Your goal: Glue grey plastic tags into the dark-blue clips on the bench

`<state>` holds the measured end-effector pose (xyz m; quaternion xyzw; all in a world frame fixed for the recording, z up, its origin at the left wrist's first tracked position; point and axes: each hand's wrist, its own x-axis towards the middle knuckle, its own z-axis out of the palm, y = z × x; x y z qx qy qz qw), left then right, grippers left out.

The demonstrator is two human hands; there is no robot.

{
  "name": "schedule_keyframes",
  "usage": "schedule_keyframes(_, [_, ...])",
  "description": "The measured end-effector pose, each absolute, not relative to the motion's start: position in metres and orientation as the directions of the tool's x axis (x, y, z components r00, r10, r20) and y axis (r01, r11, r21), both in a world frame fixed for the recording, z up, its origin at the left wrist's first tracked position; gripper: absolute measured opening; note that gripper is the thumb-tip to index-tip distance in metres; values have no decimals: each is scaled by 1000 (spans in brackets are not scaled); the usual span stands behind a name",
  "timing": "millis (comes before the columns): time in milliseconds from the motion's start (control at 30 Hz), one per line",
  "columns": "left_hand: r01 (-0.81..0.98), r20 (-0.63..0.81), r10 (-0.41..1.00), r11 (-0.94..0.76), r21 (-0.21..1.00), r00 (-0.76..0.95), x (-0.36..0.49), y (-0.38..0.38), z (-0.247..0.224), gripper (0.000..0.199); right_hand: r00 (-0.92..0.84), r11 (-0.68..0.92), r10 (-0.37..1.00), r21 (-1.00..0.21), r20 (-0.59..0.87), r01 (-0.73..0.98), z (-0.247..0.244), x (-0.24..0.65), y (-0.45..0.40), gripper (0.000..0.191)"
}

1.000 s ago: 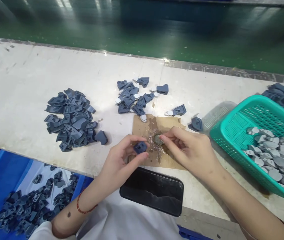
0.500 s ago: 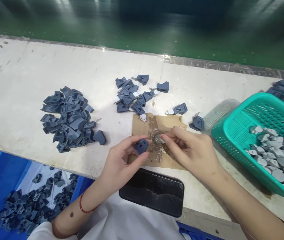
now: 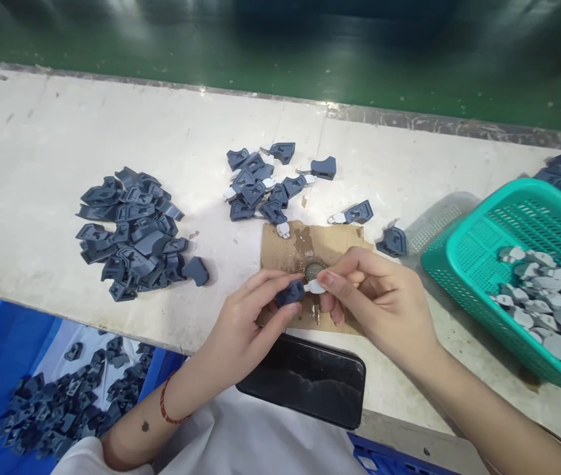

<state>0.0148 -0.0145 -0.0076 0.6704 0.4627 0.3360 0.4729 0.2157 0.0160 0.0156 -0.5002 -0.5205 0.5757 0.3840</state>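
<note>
Between its thumb and fingers, my left hand [image 3: 255, 313] holds a dark blue-grey plastic part [image 3: 290, 292]. My right hand [image 3: 376, 290] pinches a small light-grey piece [image 3: 314, 286], whose narrow end meets the right side of the dark part. Both hands are above a brown cardboard sheet [image 3: 280, 247] with wet stains. A small round dish [image 3: 314, 271] sits on the cardboard just behind the light piece. Beyond the cardboard lies a group of dark parts with light pieces attached [image 3: 253, 191].
A pile of dark parts [image 3: 136, 231] is at the left. The green basket [image 3: 463, 264] of light-grey pieces stands at the right. A black phone [image 3: 304, 382] lies at the near table edge. A blue bin [image 3: 28, 343] of dark parts is at lower left.
My right hand has brought the light piece from the round dish to the dark part. My left hand has turned the dark part and shifted it slightly right.
</note>
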Motion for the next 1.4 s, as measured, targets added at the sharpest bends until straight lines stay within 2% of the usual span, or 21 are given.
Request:
schedule_keyframes(233, [326,23,933,-148,934,359,15,-14,-7,28,-242,-167,952,-981,-185,95,13,214,15,29])
schedule_keyframes(433, [348,48,931,-184,920,363,15,-15,-9,30,-231,-108,958,-961,-168,254,15,214,12,29])
schedule_keyframes(700, [372,77,922,-229,900,380,16,-14,-8,29,-285,67,957,-922,-48,381,16,216,11,27])
schedule_keyframes(1033, [349,139,900,-297,889,414,15,-14,-9,24,-329,51,942,-947,-60,318,12,213,10,28])
schedule_keyframes(1100, [335,133,907,-280,900,400,15,-14,-7,23,-316,96,949,-942,-11,321,12,213,11,25])
schedule_keyframes(1200, [295,89,927,-206,933,365,14,-14,-3,23,-371,337,908,-869,197,363,13,214,12,12])
schedule_keyframes(1267, [262,5,931,-108,959,364,12,-15,0,24,-448,509,836,-754,318,415,11,213,11,33])
schedule_keyframes(1333, [240,-62,917,-38,970,395,10,-15,2,29,-493,606,785,-632,375,484,9,212,10,54])
schedule_keyframes(1400, [233,-78,891,-32,972,447,10,-14,4,36,-507,647,760,-540,406,538,5,210,9,56])
